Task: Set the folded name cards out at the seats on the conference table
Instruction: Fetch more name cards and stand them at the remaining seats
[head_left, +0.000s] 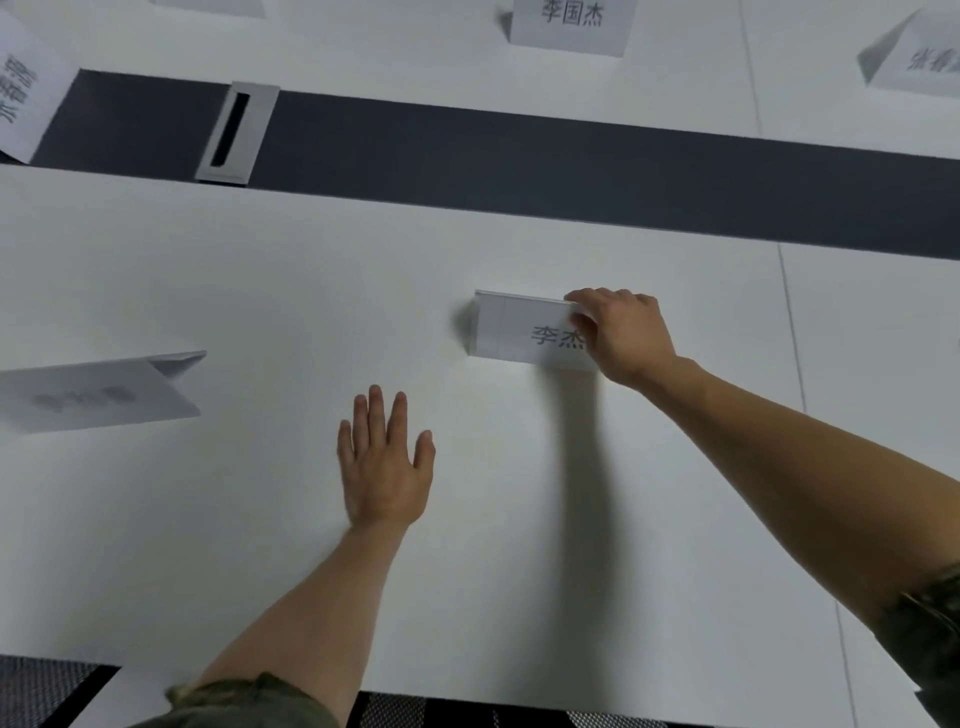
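A folded white name card (519, 332) is seen standing tent-wise on the white conference table (260, 286), right of the middle, with dark printed characters on its near face and its fold uppermost. Its right end is gripped by the right hand (623, 338), whose fingers are curled over the fold. The left hand (382, 467) is laid flat on the table nearer the edge, fingers straight and spread, holding nothing and well apart from the card. A blurred second card (98, 397) is set to the left on the same side. Beyond, a dark strip (519, 166) is run across the table, and a metal-framed cable slot (236, 132) is let into it; only darkness is shown in its opening. Three further cards are placed past the strip: a left one (26, 98), a middle one (571, 26) and a right one (919, 57).
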